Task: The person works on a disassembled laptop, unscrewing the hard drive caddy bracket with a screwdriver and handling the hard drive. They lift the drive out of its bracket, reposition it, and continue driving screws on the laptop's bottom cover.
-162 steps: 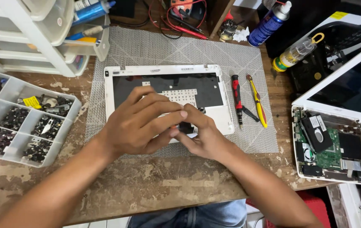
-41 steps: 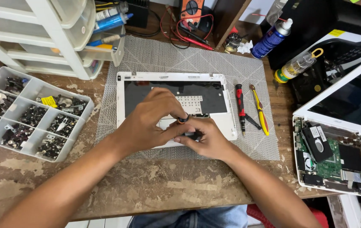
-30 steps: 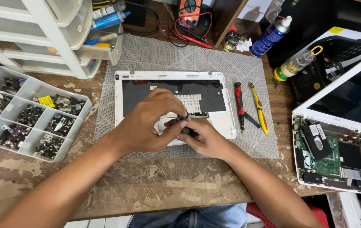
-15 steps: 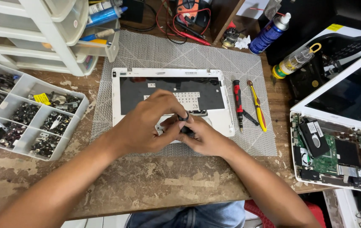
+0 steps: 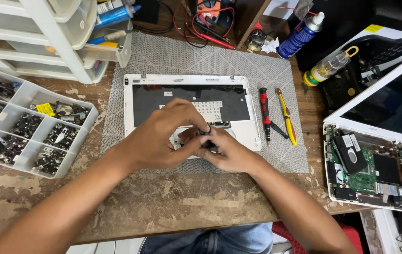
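A white laptop top cover [image 5: 135,122] lies inside-up on a grey woven mat [image 5: 187,59], its black keyboard backing showing. Both hands meet over its front edge. My left hand [image 5: 163,136] pinches a small black part [image 5: 205,131] between thumb and fingers. My right hand [image 5: 226,150] grips the same small black part from below and touches the left fingertips. What lies under the hands is hidden.
A red-handled screwdriver [image 5: 265,113] and a yellow tool [image 5: 286,115] lie right of the cover. An opened white laptop with a green board [image 5: 372,171] sits at right. A clear compartment box of screws [image 5: 27,127] and white drawers [image 5: 46,37] stand left; spray can [image 5: 299,35] and bottle [image 5: 330,66] behind.
The hands stay together over the cover's front edge, fingers shifting slightly around the small black part. The view has drifted a little; nothing else moved.
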